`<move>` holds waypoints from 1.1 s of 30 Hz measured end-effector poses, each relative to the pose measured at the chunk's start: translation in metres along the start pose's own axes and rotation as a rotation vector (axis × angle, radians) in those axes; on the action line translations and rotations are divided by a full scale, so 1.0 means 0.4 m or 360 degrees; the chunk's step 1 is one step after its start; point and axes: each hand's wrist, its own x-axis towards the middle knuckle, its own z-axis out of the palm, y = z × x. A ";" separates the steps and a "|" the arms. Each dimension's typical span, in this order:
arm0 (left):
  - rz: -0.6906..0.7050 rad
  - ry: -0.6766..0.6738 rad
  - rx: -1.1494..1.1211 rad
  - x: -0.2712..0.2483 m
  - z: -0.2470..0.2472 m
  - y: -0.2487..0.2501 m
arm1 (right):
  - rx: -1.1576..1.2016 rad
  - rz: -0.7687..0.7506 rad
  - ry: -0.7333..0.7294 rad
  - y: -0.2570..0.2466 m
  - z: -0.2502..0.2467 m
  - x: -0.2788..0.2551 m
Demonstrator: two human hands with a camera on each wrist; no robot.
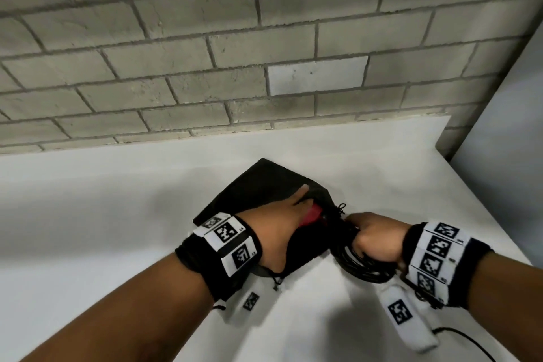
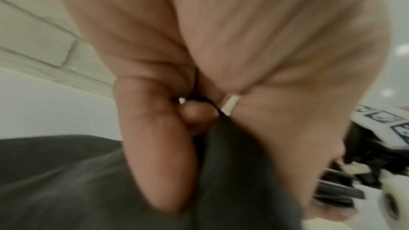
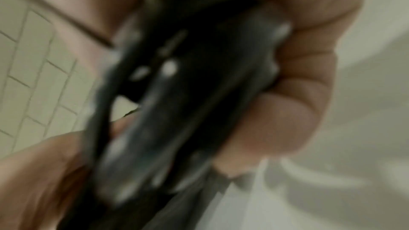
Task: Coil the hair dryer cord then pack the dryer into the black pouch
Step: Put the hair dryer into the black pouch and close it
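Black loops of coiled cord (image 1: 363, 266) are bunched in the right hand (image 1: 374, 239), fingers curled tight round the bundle, right at the mouth of the black pouch (image 1: 266, 185). The right wrist view is blurred, but the dark bundle fills the fist. Across from it the left hand (image 1: 282, 220) has the pouch's rim, thumb lying on top of the fabric and the other fingers tucked under the edge, holding the opening wide. In the left wrist view the fingers (image 2: 155, 146) pinch dark cloth. Between the two hands, a flash of red: the hair dryer (image 1: 313, 216), partly inside the pouch, most of it hidden. The drawstring knot (image 1: 340, 209) dangles just by the opening. The pouch lies flat on the white table (image 1: 117, 214), up against a grey brick wall (image 1: 205, 38).

So the coiling looks done, and we're into the packing. Next, I'd say, the right hand must feed the coil in behind the dryer while the left keeps that mouth open, and the loops mustn't spring loose.
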 end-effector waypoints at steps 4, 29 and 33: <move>0.0033 0.0081 -0.0105 0.035 0.042 0.081 | -0.0035 0.0110 0.0129 -0.050 0.033 0.013; 0.0100 0.0156 -0.0237 -0.015 0.073 0.118 | 0.0785 0.0229 -0.0310 -0.037 0.122 0.022; 0.0062 0.0108 -0.0130 -0.035 0.080 0.110 | -0.0175 -0.0004 -0.0093 -0.026 0.077 0.007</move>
